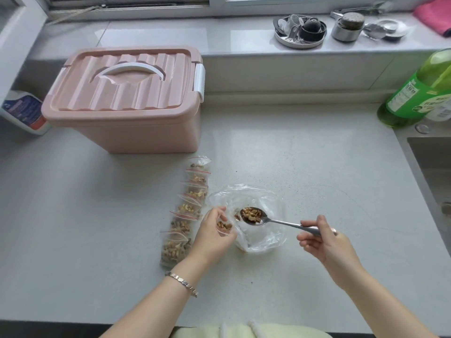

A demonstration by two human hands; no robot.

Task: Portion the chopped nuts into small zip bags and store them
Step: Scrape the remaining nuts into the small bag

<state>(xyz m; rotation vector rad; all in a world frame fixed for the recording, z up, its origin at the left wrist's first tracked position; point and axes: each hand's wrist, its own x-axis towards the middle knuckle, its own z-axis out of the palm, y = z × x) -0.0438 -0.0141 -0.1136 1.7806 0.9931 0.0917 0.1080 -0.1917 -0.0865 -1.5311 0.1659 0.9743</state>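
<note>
We work at a pale, speckled counter (317, 179) below a window, with a grey tiled ledge (170, 37) running along behind it. A closed pink storage box (127, 113) with a white handle stands on the counter, and we place everything else from it.

Just left of the box stands a white bottle (24, 113) with a blue label. Far to the right of the box we see a green bottle (419, 93), and in front of that the corner of a sink (434, 167). On the ledge, behind and right of the box, sit a metal dish (300, 30) of small parts and a pink cloth (434, 15).

In front of the box's right corner, a row of filled zip bags (185, 211) with red seal lines runs toward us, each overlapping the next. Further right of the box than this row, just beside it, lies a crumpled large clear bag (258, 230).

Our left hand (212, 235) curls around a small zip bag (224, 226) that has some nuts in it, hiding part of it. Our right hand (327, 242) pinches the handle of a spoon (280, 222). Its bowl, heaped with brown chopped nuts (251, 215), hangs over the large bag, close to the small one.
</note>
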